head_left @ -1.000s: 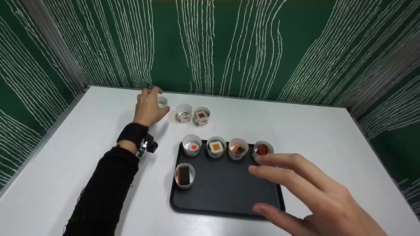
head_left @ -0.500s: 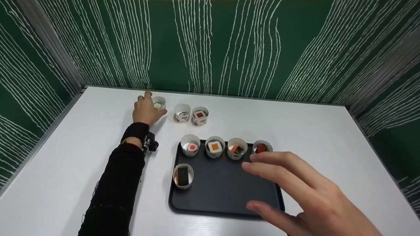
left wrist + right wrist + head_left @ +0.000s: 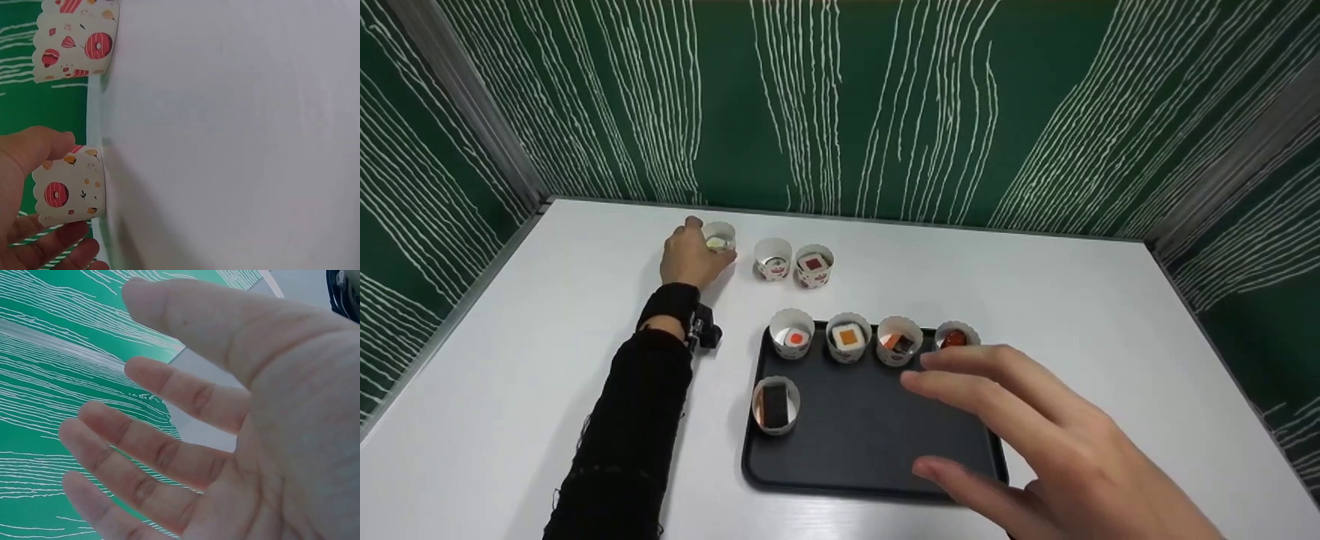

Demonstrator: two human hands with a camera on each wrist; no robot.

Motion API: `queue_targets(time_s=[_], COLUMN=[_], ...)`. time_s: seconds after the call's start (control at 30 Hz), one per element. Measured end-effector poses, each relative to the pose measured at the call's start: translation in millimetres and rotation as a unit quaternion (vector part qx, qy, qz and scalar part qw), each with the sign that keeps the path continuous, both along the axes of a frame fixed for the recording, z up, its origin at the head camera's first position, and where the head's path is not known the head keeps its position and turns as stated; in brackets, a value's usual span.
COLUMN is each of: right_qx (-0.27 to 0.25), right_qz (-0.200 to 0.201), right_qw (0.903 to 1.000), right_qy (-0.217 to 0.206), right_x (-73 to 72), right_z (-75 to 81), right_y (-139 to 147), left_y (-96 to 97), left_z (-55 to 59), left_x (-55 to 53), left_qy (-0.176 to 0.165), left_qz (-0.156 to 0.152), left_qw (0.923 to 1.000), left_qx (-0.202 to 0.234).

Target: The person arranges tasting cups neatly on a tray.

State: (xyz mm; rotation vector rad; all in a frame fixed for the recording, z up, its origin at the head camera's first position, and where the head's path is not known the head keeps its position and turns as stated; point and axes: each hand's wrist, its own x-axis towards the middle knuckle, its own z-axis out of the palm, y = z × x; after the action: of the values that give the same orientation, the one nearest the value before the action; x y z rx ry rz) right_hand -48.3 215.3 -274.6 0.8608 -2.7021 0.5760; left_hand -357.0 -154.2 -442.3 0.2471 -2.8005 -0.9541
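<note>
At the back left of the table, my left hand [image 3: 690, 256] grips a paper baking cup [image 3: 70, 185] printed with doughnuts, thumb on one side and fingers on the other. Something pale yellow and white lies inside that cup. My right hand [image 3: 1035, 442] hovers over the right side of the dark tray [image 3: 885, 442], its fingers spread and slightly bent, holding nothing; the right wrist view shows its bare palm [image 3: 236, 495]. Behind its fingertips, a cup with a glossy red piece [image 3: 955, 339] is partly hidden.
Two more cups, one with clear contents a dark-red-centred white block [image 3: 813, 264], the other paper cup [image 3: 772, 260], stand right of the left hand. On the tray are cups with a red-dotted piece [image 3: 795, 337], an orange-centred block [image 3: 848, 337] and dark-wrapped pieces [image 3: 775, 406]. Green walls enclose the table.
My left hand has lowered around the back-left cup, its fingers coming down from above the rim. The right hand has drifted slightly left over the tray.
</note>
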Motion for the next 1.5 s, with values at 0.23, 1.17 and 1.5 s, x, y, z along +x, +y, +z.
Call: queue_targets(time_s=[0.23,1.17,1.5], right_qx=[0.005,-0.059,-0.066], right_qz=[-0.009,0.072,0.071], right_qw=[0.9996,0.9951,0.9947], right_qy=[-0.028,0.032,0.035], right_x=[0.0,-13.7,-16.5], right_z=[4.4,-2.4,-1.0], right_y=[-4.8,0.2,3.7], left_y=[-4.8,-3.0,-2.2], left_z=[-6.9,3.7,17.5], left_x=[-2.9,23.4,49.7], left_qy=[0.010,0.028,0.061], left_qz=[0.000,-0.049,-0.076], left_qw=[0.9999,0.9962,0.9926], left_qx=[0.005,0.066,0.073])
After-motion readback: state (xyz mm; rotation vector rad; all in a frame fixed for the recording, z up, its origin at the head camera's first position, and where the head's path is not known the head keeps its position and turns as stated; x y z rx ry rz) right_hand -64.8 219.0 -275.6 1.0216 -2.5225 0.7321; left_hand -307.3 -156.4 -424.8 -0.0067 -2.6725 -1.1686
